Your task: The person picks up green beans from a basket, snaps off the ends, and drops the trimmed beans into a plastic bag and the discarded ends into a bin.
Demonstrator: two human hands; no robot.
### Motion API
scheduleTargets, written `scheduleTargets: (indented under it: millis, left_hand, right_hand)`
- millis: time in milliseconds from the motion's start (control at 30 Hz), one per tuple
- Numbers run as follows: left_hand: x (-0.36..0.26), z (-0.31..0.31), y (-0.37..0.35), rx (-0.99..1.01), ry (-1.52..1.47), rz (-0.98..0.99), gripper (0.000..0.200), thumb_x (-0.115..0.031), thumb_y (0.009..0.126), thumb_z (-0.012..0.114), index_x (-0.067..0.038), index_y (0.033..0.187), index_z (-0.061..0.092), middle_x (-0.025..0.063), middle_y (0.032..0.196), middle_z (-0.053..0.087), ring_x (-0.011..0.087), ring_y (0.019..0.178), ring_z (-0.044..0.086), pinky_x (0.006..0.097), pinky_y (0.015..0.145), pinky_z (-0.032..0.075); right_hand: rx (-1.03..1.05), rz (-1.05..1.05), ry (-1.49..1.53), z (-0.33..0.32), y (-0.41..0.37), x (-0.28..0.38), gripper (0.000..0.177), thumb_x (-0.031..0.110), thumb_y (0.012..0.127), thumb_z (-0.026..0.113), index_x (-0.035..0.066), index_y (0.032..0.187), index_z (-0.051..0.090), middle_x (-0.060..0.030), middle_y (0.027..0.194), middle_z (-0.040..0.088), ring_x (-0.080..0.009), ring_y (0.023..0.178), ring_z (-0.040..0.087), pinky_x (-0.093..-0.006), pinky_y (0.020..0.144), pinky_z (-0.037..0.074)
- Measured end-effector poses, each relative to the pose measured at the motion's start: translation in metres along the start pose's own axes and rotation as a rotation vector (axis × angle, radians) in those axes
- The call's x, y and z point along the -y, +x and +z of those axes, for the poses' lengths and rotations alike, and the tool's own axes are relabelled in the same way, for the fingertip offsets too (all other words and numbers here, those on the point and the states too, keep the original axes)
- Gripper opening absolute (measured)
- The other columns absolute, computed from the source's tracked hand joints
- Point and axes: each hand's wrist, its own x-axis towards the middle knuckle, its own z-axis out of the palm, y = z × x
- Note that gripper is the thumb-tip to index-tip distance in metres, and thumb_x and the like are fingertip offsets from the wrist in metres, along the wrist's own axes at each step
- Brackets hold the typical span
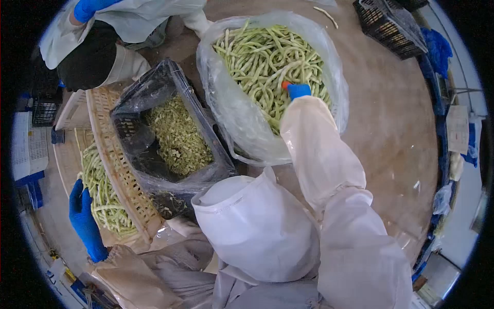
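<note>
My right hand (pixel 298 91), in a blue glove, is over the long green beans (pixel 272 62) heaped in a clear plastic bag (pixel 334 67). Its fingers look curled, with a small orange-red piece (pixel 285 84) showing at their tips; what they hold I cannot tell. At the lower left, my left hand (pixel 86 221), also blue-gloved, has its fingers stretched out and thumb apart. It lies at the outer side of a tan woven basket (pixel 114 170), right beside more green beans (pixel 105 193) inside.
Between basket and bag stands a black crate (pixel 180 82) lined with plastic, holding bean trimmings (pixel 182 139). Another person (pixel 128 26) in a pale gown leans in at the upper left. A black crate (pixel 391 28) sits at the upper right. One loose bean (pixel 327 16) lies on the brown surface (pixel 391 129).
</note>
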Motion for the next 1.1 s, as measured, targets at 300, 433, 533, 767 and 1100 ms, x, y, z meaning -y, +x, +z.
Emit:
scheduleTargets:
  millis: [300,433,533,767,1100]
  left_hand:
    - [-0.001,0.009,-0.002,0.044,-0.019,0.059,0.035,-0.007,0.088,0.055,0.001,0.122,0.053,0.0100,0.122,0.056,0.0150,0.109,0.052,0.0269,0.094,0.039]
    - [-0.001,0.011,-0.001,0.041,-0.065,0.048,0.033,-0.007,0.089,0.055,0.001,0.121,0.054,0.0104,0.122,0.056,0.0155,0.110,0.052,0.0271,0.094,0.040]
    - [0.003,0.007,0.001,0.043,-0.099,0.045,0.032,-0.007,0.089,0.055,0.001,0.120,0.054,0.0107,0.122,0.056,0.0159,0.110,0.053,0.0273,0.094,0.041]
    - [-0.004,-0.001,-0.007,0.024,-0.137,0.092,0.032,-0.007,0.088,0.056,0.000,0.120,0.055,0.0109,0.117,0.059,0.0164,0.107,0.054,0.0275,0.092,0.041]
    - [-0.013,-0.005,-0.019,0.065,-0.196,0.170,0.035,-0.013,0.085,0.061,0.000,0.117,0.057,0.0124,0.113,0.060,0.0170,0.100,0.057,0.0281,0.088,0.044]
  right_hand:
    - [0.325,0.561,0.994,-0.066,-0.052,0.049,0.041,0.035,0.063,0.080,0.007,0.090,0.068,-0.0084,0.073,0.065,-0.0217,0.060,0.058,-0.0360,0.057,0.047]
    - [0.482,0.580,1.245,-0.093,-0.085,0.057,0.030,0.028,0.065,0.078,0.008,0.085,0.068,-0.0075,0.072,0.065,-0.0190,0.055,0.059,-0.0328,0.056,0.049]
    - [0.491,0.514,1.468,-0.105,-0.109,0.062,0.028,0.023,0.066,0.078,0.007,0.086,0.068,-0.0072,0.074,0.065,-0.0193,0.061,0.061,-0.0322,0.058,0.051]
    - [0.344,0.207,1.335,-0.163,-0.148,0.060,0.032,0.010,0.072,0.071,0.002,0.102,0.064,-0.0100,0.092,0.065,-0.0229,0.077,0.065,-0.0381,0.069,0.055]
    - [0.384,0.077,0.789,-0.218,-0.166,0.077,0.035,0.007,0.066,0.077,0.003,0.098,0.064,-0.0073,0.079,0.064,-0.0170,0.065,0.061,-0.0325,0.057,0.052]
